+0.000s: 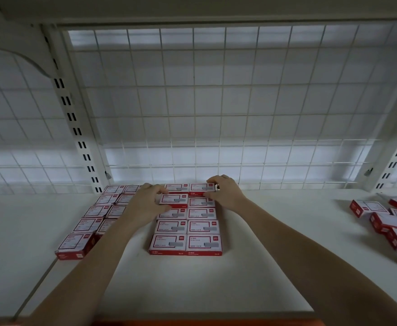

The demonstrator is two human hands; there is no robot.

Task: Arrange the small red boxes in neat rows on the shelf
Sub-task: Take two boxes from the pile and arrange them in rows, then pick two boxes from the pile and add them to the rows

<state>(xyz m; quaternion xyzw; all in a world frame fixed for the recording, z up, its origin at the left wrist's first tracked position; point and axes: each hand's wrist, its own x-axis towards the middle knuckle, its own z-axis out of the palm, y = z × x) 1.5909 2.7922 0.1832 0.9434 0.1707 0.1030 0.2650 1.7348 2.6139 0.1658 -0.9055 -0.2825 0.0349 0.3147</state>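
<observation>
Red-and-white cardboard, a small flat box [173,200], sits pinched in my left hand [145,203], raised a little over the second row. My right hand [225,190] pinches the back-right box [201,187] against the white wire-grid backing [216,102]. I'd lower the lifted box flush with its neighbours, edges square. Two more columns of boxes [98,217] lie left on the white shelf [275,231]; a loose pile of boxes [390,222] waits far right.

You're facing a white shelf [192,278] backed by a wire grid panel [216,102]. On it, small red boxes [185,228] lie flat in two neat double-column blocks, side by side at the middle and left. At the far right, a loose pile of boxes [385,222] lies jumbled.
</observation>
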